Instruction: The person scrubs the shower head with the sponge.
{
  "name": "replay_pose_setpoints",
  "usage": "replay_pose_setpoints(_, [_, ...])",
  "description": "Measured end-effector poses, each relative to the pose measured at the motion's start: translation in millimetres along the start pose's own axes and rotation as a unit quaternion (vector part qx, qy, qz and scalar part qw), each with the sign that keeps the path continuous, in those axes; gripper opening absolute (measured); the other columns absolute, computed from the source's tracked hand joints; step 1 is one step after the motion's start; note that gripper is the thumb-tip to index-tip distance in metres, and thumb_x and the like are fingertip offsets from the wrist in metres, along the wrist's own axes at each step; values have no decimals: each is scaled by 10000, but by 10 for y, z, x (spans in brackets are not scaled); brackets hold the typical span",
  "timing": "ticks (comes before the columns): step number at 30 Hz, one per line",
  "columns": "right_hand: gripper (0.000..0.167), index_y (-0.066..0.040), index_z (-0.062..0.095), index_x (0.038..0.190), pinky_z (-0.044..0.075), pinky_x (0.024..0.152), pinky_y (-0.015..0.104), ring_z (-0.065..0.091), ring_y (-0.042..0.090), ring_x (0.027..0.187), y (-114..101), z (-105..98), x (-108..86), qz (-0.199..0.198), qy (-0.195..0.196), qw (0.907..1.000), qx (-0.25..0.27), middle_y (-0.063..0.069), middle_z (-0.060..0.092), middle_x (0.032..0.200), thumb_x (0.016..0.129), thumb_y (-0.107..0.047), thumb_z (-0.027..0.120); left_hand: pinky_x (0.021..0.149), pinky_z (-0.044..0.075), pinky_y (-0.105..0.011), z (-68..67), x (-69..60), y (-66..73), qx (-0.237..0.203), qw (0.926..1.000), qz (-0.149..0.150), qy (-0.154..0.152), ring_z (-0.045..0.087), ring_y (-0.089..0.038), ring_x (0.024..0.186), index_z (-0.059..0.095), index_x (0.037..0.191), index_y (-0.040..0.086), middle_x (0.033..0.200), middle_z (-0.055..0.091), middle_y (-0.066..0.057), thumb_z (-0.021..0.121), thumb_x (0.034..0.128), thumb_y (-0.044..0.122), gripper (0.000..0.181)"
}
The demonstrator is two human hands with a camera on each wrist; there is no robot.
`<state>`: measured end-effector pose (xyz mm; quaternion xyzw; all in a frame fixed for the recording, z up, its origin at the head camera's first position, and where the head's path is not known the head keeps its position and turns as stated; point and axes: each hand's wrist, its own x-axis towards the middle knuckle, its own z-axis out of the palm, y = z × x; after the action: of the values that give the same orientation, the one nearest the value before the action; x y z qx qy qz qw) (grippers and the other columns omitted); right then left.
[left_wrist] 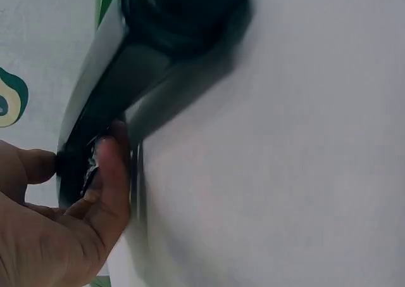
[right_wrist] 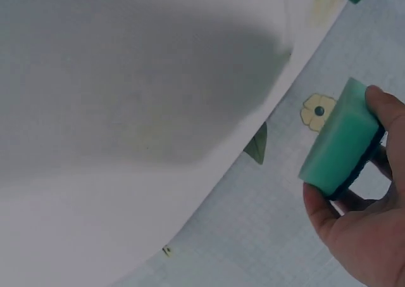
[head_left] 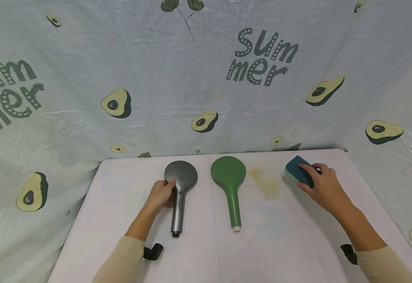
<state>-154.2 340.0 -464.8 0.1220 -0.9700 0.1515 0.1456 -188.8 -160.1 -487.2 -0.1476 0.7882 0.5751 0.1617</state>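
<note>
My left hand [head_left: 160, 194] grips a grey shower head [head_left: 180, 175] near its neck, the thumb on the front face and the fingers underneath. In the left wrist view the shower head [left_wrist: 120, 71] looks raised off the table, its handle end toward the camera. My right hand [head_left: 324, 186] pinches a sponge [head_left: 299, 169] with a dark blue scouring side up. From the right wrist view, the sponge [right_wrist: 345, 141] shows its light green foam and is held above the table. A green shower head [head_left: 228, 173] lies between the hands, handle toward me.
The table [head_left: 199, 259] has a pale pinkish cover with a yellow stain [head_left: 264, 182] right of the green shower head. Behind it hangs a curtain [head_left: 163, 78] printed with avocados and lettering. Black wrist devices [head_left: 153, 252] sit at both forearms.
</note>
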Motion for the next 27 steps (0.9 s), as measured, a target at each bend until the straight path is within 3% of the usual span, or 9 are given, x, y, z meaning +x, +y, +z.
replay_pose_setpoints(2, [588,-24,570,1377,505,781,701,499,611,1026,22,-23,31,201,-199,9996,-74,415,488,1266,880,-202,830,583,597,-291,-8,13,-8,196,9998,-9,38,600,-173,670,573,1086,-80,847,585,-113,459,1112,310,407])
replay_pose_setpoints(5, [580,-2,557,1383,499,794,714,489,634,1033,53,-44,71,435,-464,9979,-146,439,475,1262,910,-230,805,553,601,-294,-16,34,-28,146,9999,-32,9,615,-164,619,551,1008,-58,831,598,-125,472,1110,305,385])
replay_pose_setpoints(10, [590,5,517,1410,493,820,726,472,651,1060,104,-30,142,738,-915,9929,-203,457,440,1281,951,-279,755,533,602,-298,-38,56,-54,50,10000,-33,46,620,-157,586,540,1000,-67,815,598,-113,475,1110,283,373])
replay_pose_setpoints(17, [607,43,466,1420,474,842,718,446,652,1052,193,-23,235,1034,-1208,9870,-240,479,407,1274,979,-301,701,552,619,-308,-79,86,-42,57,10000,19,53,644,-139,586,528,1031,-67,826,617,-106,463,1113,290,372])
replay_pose_setpoints(27, [643,76,427,1437,434,910,731,415,687,1117,286,74,325,1306,-1613,9780,-223,501,373,1293,998,-328,667,544,629,-352,-190,97,-57,223,9996,-177,-41,666,-169,543,581,1045,-115,749,649,-126,473,1107,335,467])
